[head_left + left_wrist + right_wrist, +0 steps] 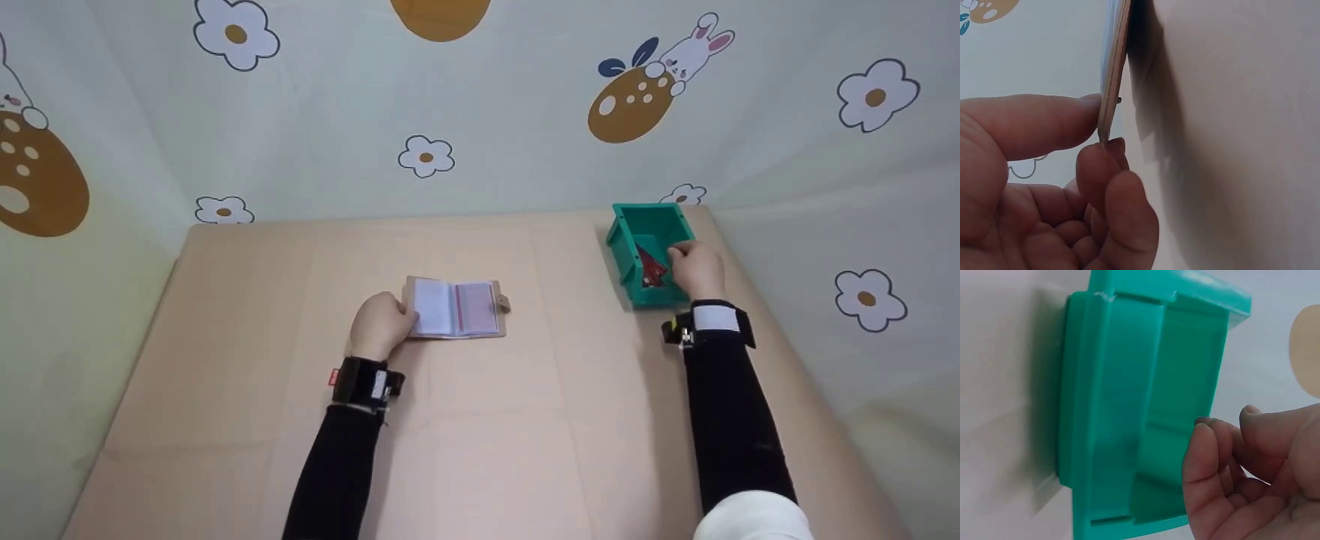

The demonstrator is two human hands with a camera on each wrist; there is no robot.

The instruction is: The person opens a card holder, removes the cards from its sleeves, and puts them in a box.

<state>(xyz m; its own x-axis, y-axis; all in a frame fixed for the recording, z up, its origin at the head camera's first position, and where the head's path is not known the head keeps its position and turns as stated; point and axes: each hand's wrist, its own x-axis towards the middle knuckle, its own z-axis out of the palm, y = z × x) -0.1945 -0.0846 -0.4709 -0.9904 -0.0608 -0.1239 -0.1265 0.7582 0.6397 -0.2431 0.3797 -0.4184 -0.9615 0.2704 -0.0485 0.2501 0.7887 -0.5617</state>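
Pinching wallet (474, 307) by its edge, left hand (379, 326) likely needed only light pressure; right hand (700, 271) at bin (652, 223), loosely curled, seemingly empty, probably had to clear rim.

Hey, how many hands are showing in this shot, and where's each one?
2. The left hand pinches the left edge of the open booklet; the right hand is at the right side of the green bin. No other hands show.

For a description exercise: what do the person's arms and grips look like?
Black sleeves, white cloth topping the right one; black wrist straps, the left with a red tag, the right with a broad white patch; left grip and right grip bare.
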